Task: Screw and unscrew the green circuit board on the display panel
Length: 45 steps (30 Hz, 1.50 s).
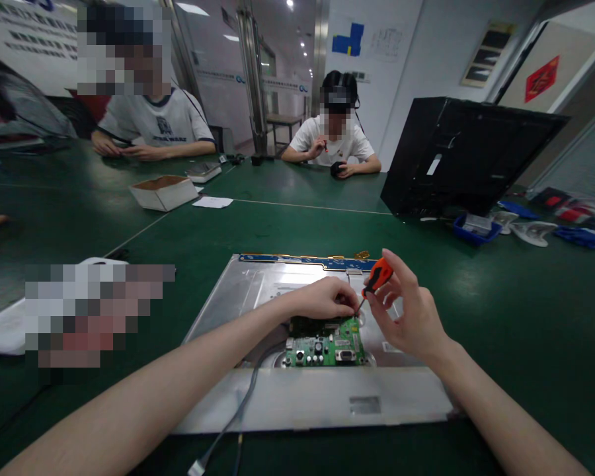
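Observation:
In front of me lies a silver metal display panel [218, 390] with a green circuit board [327, 350] on its middle. My right hand [411, 311] grips an orange and black screwdriver [378, 274], tilted so its tip points down at the board's upper right corner. Close beside that tip, my left hand [327, 299] rests over the board's top edge, fingers bent together; whatever they pinch is hidden. A narrow blue circuit strip [287, 260] runs along the panel's far edge. From the board's left side a grey cable [250, 390] trails over the near edge to a white plug [197, 468].
A black monitor housing [466, 152] stands at the right behind a blue tray [476, 228]. Further left are a white open box [163, 193] and a paper sheet [213, 202]. Two people [153, 125] [334, 135] sit across the green table [297, 228].

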Available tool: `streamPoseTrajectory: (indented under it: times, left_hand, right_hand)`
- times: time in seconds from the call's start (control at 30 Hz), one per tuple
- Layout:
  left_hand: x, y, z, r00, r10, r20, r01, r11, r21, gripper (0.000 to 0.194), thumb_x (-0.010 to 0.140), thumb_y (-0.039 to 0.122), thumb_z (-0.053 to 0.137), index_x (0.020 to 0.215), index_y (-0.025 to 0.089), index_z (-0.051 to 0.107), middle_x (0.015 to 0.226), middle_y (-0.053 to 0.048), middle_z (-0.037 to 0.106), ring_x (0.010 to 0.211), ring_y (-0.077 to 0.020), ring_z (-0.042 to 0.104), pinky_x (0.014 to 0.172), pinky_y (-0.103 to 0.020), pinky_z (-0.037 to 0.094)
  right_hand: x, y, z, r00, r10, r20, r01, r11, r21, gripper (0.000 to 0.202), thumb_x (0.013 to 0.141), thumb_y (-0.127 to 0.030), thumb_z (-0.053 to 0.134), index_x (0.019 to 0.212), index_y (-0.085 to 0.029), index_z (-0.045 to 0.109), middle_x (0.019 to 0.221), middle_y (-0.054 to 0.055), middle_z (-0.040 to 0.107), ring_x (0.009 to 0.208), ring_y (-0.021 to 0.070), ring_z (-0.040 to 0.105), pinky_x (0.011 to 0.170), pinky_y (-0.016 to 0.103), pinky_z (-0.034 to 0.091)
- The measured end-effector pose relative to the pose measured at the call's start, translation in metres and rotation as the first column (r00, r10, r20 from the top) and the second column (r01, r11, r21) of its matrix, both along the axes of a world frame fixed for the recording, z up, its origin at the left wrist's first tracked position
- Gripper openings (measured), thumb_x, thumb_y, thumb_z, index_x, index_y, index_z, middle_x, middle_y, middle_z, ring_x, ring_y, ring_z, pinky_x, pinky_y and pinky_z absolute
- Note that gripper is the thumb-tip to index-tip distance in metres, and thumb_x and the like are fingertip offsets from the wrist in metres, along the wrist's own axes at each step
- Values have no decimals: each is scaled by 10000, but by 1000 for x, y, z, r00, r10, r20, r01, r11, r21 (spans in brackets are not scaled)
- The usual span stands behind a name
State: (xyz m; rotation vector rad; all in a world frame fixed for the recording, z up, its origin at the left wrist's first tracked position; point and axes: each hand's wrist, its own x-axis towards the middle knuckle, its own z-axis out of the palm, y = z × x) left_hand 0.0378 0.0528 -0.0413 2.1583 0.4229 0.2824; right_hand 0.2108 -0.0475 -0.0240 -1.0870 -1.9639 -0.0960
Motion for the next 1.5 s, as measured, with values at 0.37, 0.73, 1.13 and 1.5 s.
streamPoseTrajectory:
  times: [0.37, 0.73, 1.13, 1.5]
  left_hand:
    - [0, 0, 0, 1000, 4, 12, -4, 1000, -6, 77, 799, 100, 613, 773, 135, 676, 644, 32, 574, 617, -105, 518, 588, -192, 381]
    - [0, -1, -1, 1000, 2, 15, -2, 1000, -10, 86, 799, 92, 605, 809, 128, 683, 683, 8, 605, 648, -127, 545, 613, -216, 398]
    - [-1, -1, 1, 1000, 14, 7, -14, 1000, 1, 54, 792, 116, 626, 787, 129, 678, 682, 15, 597, 641, -122, 523, 617, -221, 391]
    - [0, 1, -2, 1000, 7, -4, -7, 1000, 7, 90, 797, 111, 614, 833, 123, 696, 722, -1, 643, 665, -128, 558, 630, -211, 412]
  right_hand:
    - [0, 2, 2, 998, -33, 51, 29, 997, 76, 703, 909, -247, 563, 1499, -287, 183, 676, -62, 588, 463, 105, 553, 425, 210, 449]
    - [-1, 0, 1, 1000, -11, 19, 11, 1000, 16, 751, 898, -185, 533, 1519, -285, 123, 802, -4, 660, 514, 120, 595, 460, 241, 493]
    - [0, 2, 2, 999, -11, 41, 9, 998, 64, 715, 907, -217, 552, 1513, -290, 178, 685, -51, 606, 468, 108, 548, 424, 216, 456]
    - [0, 1, 1, 999, -20, 36, 19, 999, 39, 717, 905, -208, 538, 1514, -278, 167, 737, -28, 646, 484, 113, 577, 434, 222, 464]
